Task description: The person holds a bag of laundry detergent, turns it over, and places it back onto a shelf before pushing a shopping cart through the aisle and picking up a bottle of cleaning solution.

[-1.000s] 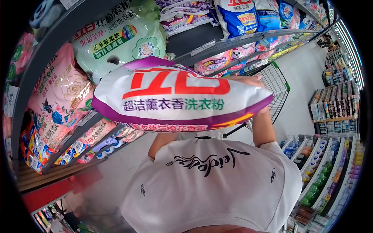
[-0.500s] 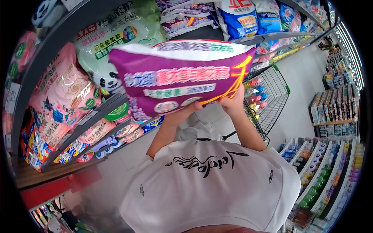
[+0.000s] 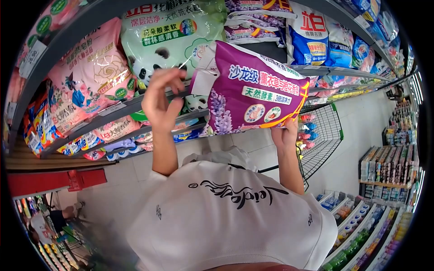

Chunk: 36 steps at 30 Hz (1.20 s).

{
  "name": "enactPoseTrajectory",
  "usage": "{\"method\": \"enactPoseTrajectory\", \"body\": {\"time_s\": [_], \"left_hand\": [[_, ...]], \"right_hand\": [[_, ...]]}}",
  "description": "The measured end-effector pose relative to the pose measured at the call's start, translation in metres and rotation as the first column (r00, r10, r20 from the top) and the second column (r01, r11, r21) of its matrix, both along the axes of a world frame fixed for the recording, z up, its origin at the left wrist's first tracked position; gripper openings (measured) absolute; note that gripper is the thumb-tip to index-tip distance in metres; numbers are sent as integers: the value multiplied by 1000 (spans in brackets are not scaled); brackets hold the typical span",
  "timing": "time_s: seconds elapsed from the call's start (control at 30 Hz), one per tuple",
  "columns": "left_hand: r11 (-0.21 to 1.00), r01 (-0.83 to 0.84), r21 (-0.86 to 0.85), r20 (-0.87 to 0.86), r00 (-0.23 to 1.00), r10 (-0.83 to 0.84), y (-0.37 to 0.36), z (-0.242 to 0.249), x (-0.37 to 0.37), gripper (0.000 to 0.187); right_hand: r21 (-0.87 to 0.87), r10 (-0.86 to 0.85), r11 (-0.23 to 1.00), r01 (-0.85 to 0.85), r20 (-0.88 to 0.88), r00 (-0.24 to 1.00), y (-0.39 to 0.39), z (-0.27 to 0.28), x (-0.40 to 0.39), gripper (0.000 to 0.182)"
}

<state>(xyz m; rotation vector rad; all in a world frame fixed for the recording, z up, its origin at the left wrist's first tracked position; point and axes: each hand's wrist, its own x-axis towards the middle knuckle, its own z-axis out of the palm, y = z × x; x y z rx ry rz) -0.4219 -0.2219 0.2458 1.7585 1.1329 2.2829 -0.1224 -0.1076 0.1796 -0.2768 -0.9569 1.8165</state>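
Note:
A purple bag of laundry powder (image 3: 257,90) with lavender flowers printed on it is held up in front of the shelf, its white end tilted up to the left. My right hand (image 3: 285,134) grips its lower right edge; part of the fingers is hidden behind the bag. To the left of the bag, apart from it, my left hand (image 3: 165,99) is raised with curled, spread fingers and holds nothing. Behind that hand a large green bag with pandas (image 3: 174,36) stands on the shelf.
Pink bags (image 3: 92,72) and blue-white bags (image 3: 309,38) fill the shelf. A wire shopping cart (image 3: 323,140) with colourful bottles stands at the right. Shelves of small goods (image 3: 361,226) lie lower right. Another person (image 3: 56,219) is at the lower left.
My left hand has let go of the bag and moved left and up. The bag has turned, and it stays in my right hand. My view has shifted.

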Motion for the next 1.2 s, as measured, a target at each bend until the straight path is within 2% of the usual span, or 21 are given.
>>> {"method": "enactPoseTrajectory", "body": {"time_s": [0.03, 0.1, 0.23, 0.27, 0.37, 0.4, 0.5, 0.6, 0.73, 0.83, 0.87, 0.97, 1.0, 1.03, 1.13, 1.2], "left_hand": [[987, -158, -2, -88, 984, 158, 2, 12, -2, 52], [948, -316, -35, -326, 900, 288, 8, 46, 0, 55], [982, -175, -66, -496, 860, 120, 27, 65, 3, 50], [974, -202, -101, -487, 864, 128, 27, 68, 7, 40], [977, -212, -31, -546, 822, 161, 31, 71, -4, 37], [982, -178, -55, -545, 830, 120, 28, 76, -6, 33], [969, -64, -239, -442, 896, -50, 22, 80, -11, 28], [878, 105, -467, -67, 986, -154, 18, 79, -6, 22], [894, 356, -273, 262, 922, -287, 27, 70, -11, 17], [869, 473, -146, 356, 845, -400, 38, 60, -24, 17], [853, 503, -137, 322, 837, -442, 40, 53, -27, 17], [764, 628, -149, 433, 736, -520, 36, 50, -24, 31], [726, 667, -168, 403, 719, -566, 33, 52, -16, 49], [698, 695, -173, 446, 687, -573, 34, 38, -17, 58], [798, 544, -257, 373, 818, -438, 29, 17, 9, 53], [744, 615, -260, 455, 758, -467, 24, 15, 17, 54]], "right_hand": [[-11, -10, 1000, 10, -2, 1000, -2, 3, -1, 69], [-32, -36, 999, 36, -8, 999, -6, 12, -5, 67], [5, -11, 1000, 11, 3, 1000, -6, 16, -5, 65], [12, -12, 1000, 12, 8, 1000, -5, 12, -3, 65], [22, -3, 1000, 3, 5, 1000, -6, 16, 0, 66], [31, 0, 1000, -1, 14, 1000, -5, 15, 2, 66], [95, -2, 995, -3, 51, 999, -3, 12, 7, 65], [106, -22, 994, 18, 37, 999, -5, 16, 3, 63], [121, -47, 992, 45, 15, 999, -7, 22, -8, 62], [97, -42, 994, 42, -1, 999, -5, 20, -11, 62], [96, -43, 994, 43, -3, 999, -6, 24, -11, 62], [121, -63, 991, 63, -4, 998, -3, 29, -11, 61], [134, -74, 988, 73, -2, 997, -1, 28, -10, 60], [147, -86, 986, 85, 0, 996, 2, 27, -9, 60], [152, -124, 981, 121, 15, 992, 8, 28, -7, 59], [156, -138, 979, 132, 24, 990, 15, 28, -6, 57]]}}
